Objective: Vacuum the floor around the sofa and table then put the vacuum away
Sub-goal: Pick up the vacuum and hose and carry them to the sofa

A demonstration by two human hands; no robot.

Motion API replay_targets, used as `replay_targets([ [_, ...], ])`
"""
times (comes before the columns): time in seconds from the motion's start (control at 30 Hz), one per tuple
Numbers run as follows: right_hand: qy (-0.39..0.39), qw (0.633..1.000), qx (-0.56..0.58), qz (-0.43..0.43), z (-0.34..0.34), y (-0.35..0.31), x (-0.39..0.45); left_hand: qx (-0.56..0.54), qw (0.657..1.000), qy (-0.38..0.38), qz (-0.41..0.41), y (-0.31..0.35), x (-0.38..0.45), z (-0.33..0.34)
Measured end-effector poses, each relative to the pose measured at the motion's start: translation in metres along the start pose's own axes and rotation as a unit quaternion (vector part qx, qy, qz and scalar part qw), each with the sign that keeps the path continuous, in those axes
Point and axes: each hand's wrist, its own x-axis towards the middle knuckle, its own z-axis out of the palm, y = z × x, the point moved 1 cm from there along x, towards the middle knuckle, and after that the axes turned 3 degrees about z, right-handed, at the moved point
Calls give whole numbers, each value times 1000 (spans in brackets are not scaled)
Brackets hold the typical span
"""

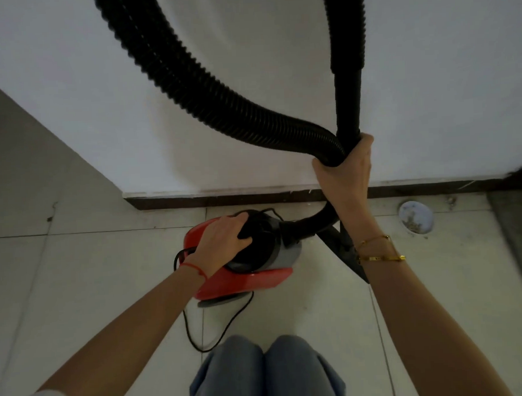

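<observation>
A small red, grey and black vacuum cleaner (251, 280) sits on the tiled floor close to the white wall. My left hand (222, 238) rests on its black top, fingers curled over the handle part. My right hand (346, 167) grips the black ribbed hose (188, 78) together with the rigid black tube (348, 83), held up against the wall. The hose loops up out of view and comes back down to the vacuum's front. The black nozzle (344, 249) stands on the floor behind my right wrist. The thin black power cord (194, 335) trails on the tiles.
A dark skirting board (224, 198) runs along the wall's foot. A round floor drain cover (416, 216) lies to the right. A grey wall (28, 166) angles in at the left. My knees in blue jeans (261, 374) are at the bottom edge.
</observation>
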Motion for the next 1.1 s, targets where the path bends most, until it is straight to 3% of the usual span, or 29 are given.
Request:
replay_targets([
  [0.53,15,996,3,85,-277,-279,-79,30,997,-59,41,189,-184,-312],
  [0.73,25,995,12,97,-334,-312,-103,40,995,-62,62,228,-220,-351],
  [1.1,102,990,12,98,-389,-312,-147,43,987,-71,140,259,-237,-349],
])
